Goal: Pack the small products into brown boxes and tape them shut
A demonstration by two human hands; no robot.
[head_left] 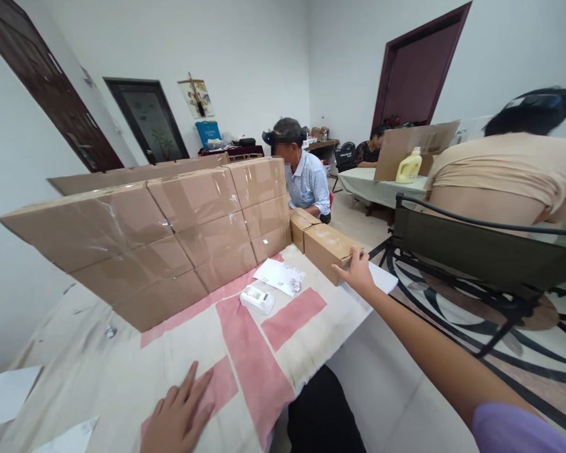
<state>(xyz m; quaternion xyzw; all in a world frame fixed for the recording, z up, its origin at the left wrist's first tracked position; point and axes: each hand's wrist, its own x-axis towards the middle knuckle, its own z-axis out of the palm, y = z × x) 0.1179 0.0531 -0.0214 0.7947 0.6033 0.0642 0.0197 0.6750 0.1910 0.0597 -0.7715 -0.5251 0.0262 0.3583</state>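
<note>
My left hand lies flat on the cream and pink tablecloth, fingers spread and holding nothing. Stretched out to the right, my right hand rests on the near end of a brown cardboard box, thumb on its side and fingers over the top edge; the box sits on the table. Between the hands lies a white tape dispenser. Just behind it is a white sheet of paper with small scraps on it. A wall of stacked, taped cardboard boxes stands across the table.
A second small box touches the far end of the held one. Across the table sits a person in a light blue shirt. At right, another person sits in a dark folding chair. White papers lie at the left edge.
</note>
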